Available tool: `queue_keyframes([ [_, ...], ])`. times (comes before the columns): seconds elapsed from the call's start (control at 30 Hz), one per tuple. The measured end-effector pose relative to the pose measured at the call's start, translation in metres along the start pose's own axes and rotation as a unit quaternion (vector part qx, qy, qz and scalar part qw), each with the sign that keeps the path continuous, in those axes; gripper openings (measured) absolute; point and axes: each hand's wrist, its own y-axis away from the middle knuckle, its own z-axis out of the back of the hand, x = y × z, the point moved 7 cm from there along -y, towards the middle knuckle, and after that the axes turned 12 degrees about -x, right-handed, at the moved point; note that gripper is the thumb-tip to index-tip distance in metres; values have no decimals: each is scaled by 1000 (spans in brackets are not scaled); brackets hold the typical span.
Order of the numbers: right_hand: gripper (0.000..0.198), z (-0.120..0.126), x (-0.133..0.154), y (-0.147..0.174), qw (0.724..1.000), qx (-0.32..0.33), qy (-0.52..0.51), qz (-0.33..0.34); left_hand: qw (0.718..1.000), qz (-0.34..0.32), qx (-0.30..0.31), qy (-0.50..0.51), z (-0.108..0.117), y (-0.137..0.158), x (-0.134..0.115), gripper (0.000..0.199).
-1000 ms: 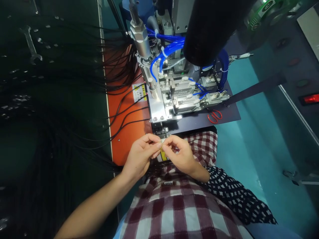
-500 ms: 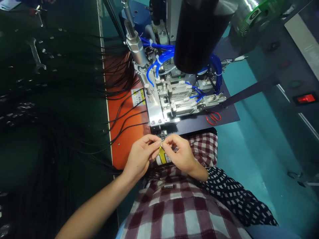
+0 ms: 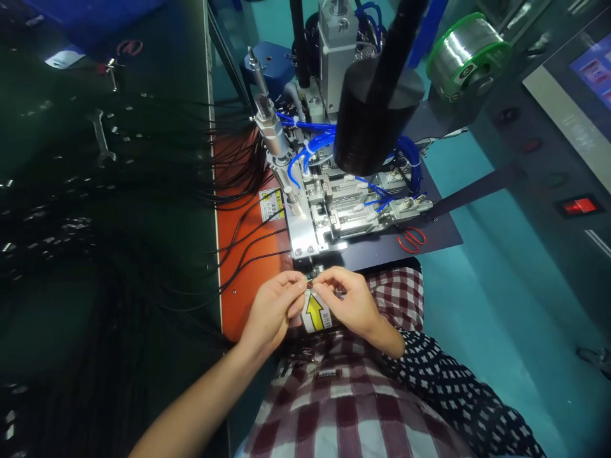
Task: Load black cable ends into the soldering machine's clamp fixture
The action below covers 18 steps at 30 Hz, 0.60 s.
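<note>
My left hand (image 3: 277, 304) and my right hand (image 3: 351, 302) meet in front of the machine, fingertips almost touching. Thumb and forefinger of each are pinched together on what look like thin wire ends (image 3: 310, 284), very small and partly covered by the fingers. Just below the fingertips is a white label with a yellow arrow (image 3: 315, 312). Beyond them stands the metal fixture (image 3: 305, 235) of the machine, its front edge close to my fingers. Several black cables (image 3: 243, 254) run from the left over an orange surface (image 3: 233, 312) to this fixture.
A black cylinder (image 3: 377, 121) hangs over the machine, amid blue air tubes (image 3: 319, 140). Red-handled scissors (image 3: 412, 240) lie on the dark plate at right. A solder wire spool (image 3: 468, 54) is at upper right. On the dark left-hand table are a wrench (image 3: 101, 138) and many cables.
The camera view has shifted, so the machine and table sit lower and slightly further right. My hands stay pinched together, and more of the yellow arrow label shows beneath them.
</note>
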Motion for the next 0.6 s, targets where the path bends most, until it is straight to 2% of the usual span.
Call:
queue_keyframes([
  [0.23,10,3,-4,-5,997,5,-62,-41,1000,-5,30,-7,-6,4,1,29],
  [0.47,7,4,6,-2,999,10,-37,4,997,-53,29,-47,-3,4,0,27],
  [0.6,12,6,11,-1,999,8,-3,35,993,-83,22,-78,0,4,-2,22],
])
